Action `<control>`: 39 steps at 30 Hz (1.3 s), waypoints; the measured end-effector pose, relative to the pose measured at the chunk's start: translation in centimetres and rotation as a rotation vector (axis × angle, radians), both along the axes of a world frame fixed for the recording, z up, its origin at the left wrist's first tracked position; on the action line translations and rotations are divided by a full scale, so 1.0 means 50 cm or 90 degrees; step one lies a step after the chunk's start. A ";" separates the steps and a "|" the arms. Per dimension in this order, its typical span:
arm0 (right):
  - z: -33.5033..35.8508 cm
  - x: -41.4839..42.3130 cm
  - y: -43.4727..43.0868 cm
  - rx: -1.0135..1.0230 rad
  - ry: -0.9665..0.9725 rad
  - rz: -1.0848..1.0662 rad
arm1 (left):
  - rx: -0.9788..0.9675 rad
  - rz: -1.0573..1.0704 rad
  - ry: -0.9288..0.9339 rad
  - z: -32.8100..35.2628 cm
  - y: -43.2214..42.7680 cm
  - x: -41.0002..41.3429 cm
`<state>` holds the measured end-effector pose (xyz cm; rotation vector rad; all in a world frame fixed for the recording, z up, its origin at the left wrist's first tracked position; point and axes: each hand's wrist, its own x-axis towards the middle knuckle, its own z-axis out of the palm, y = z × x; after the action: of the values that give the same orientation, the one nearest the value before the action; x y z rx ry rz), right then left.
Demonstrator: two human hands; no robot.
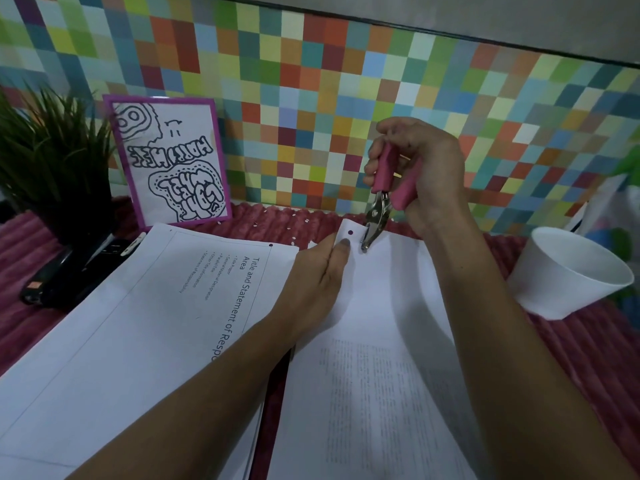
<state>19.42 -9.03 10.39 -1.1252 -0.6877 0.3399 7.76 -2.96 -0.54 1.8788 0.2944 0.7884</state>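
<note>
- Around the work: a potted plant point(45, 150) at far left, and a purple-edged drawing card point(169, 161) leaning on the chequered wall point(311, 98).
- A black stapler point(69, 271) lies in front of the plant, just beside the printed pile point(138, 323).
- A white cup point(561, 271) lies tipped on its side at right, mouth toward us, well apart from the punch.
- A pink ribbed cloth point(588, 341) covers the tabletop, with small white paper dots point(294, 213) scattered along its far edge.
- In the way: our left forearm crosses the printed pile's near corner, and our right forearm covers the right edge of the sheet point(374, 306).
- Hands: the right hand point(419, 168) is curled round the pink handles of the hole punch point(381, 209), hiding their upper ends.
- The left hand point(318, 271) pinches the sheet's far left corner, thumb on top.
- The punch's metal jaws sit over the sheet's far edge, just right of a punched hole point(350, 232).
- Count: one punch, one plant, one card, one stapler, one cup, two lots of paper.
- One hole shows in the held sheet and one dark hole at the pile's far corner.
- The paper dots are too small to count.
</note>
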 end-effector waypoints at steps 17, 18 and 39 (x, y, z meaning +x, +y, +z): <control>-0.002 0.072 -0.074 -0.054 0.026 -0.170 | -0.008 0.096 0.008 0.006 0.003 -0.004; -0.002 0.071 -0.073 -0.046 0.031 -0.170 | -0.006 0.100 0.010 0.007 0.002 -0.003; 0.015 0.060 -0.066 -0.014 -0.007 -0.163 | 0.036 0.122 0.014 0.011 0.000 -0.008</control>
<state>22.42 -12.33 11.15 -1.2213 -0.5434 0.1234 7.39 -2.98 0.00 1.9329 0.4761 0.9131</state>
